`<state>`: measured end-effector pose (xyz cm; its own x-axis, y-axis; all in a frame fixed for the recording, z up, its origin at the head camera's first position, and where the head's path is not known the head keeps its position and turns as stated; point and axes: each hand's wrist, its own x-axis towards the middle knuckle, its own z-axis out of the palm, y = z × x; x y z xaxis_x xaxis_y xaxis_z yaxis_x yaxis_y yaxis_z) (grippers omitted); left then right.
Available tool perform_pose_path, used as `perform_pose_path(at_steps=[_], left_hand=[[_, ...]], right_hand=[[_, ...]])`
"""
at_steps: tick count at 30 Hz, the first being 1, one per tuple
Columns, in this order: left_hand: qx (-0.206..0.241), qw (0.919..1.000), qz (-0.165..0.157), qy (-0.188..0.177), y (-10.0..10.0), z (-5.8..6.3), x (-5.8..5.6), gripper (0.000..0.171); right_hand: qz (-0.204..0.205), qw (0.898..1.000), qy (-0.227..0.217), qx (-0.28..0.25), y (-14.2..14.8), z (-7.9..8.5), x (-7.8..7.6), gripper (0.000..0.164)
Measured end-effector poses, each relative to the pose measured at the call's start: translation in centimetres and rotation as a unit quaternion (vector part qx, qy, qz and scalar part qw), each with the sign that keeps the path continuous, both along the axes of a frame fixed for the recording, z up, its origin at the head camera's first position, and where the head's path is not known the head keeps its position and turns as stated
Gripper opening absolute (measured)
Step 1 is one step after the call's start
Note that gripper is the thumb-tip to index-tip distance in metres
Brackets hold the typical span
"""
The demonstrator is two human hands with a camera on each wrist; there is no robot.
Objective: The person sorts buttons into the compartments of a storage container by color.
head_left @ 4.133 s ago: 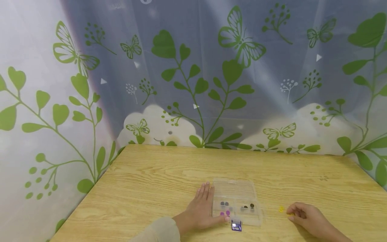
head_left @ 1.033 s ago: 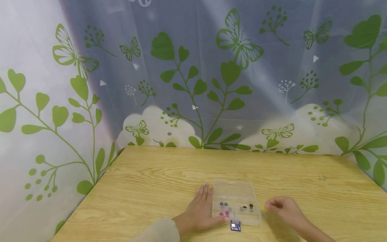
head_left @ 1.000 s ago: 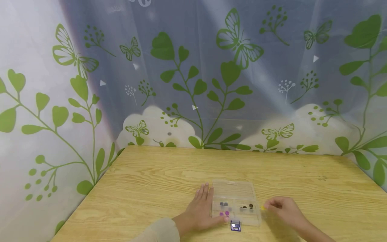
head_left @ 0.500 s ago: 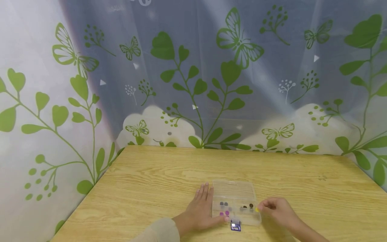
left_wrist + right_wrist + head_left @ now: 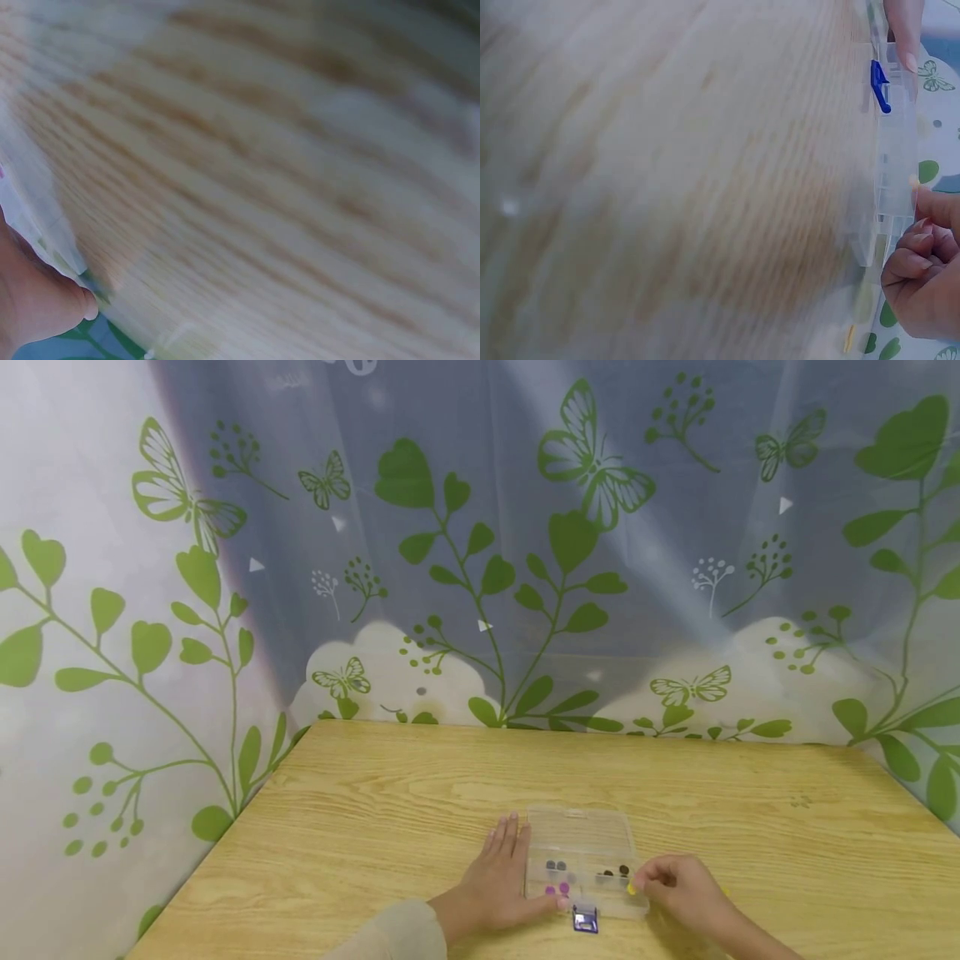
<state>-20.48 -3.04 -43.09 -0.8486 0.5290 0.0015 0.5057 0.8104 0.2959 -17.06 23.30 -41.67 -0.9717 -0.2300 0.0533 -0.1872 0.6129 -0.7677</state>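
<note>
A clear plastic compartment box (image 5: 581, 831) stands on the table with its lid folded back and a blue latch (image 5: 586, 919) hanging at its front. Inside lie grey discs (image 5: 556, 866), dark discs (image 5: 624, 870) and purple discs (image 5: 564, 888), in separate compartments. My left hand (image 5: 491, 881) rests flat along the box's left side, its thumb reaching over the near left corner. With thumb and index finger, my right hand (image 5: 686, 889) pinches a small yellow disc (image 5: 632, 888) over the box's front right compartment. In the right wrist view the yellow disc shows at the fingertips, above the box wall (image 5: 896, 150).
Another yellow piece (image 5: 724, 891) lies on the wooden table (image 5: 420, 785) to the right of the box, partly behind the right wrist. A curtain (image 5: 480, 527) with green leaves and butterflies hangs behind the table.
My right hand has picked up a yellow disc from the table at the right and carried it left, over the box's right edge. The left hand keeps its place.
</note>
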Motion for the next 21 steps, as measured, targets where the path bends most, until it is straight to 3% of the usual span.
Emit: perform_pose_path(at_steps=[21], left_hand=[[0.007, 0.9999, -0.001, -0.009, -0.02, -0.2, -0.15, 0.104]], right_hand=[[0.017, 1.0, -0.009, -0.009, -0.11, -0.3, 0.05, 0.014]])
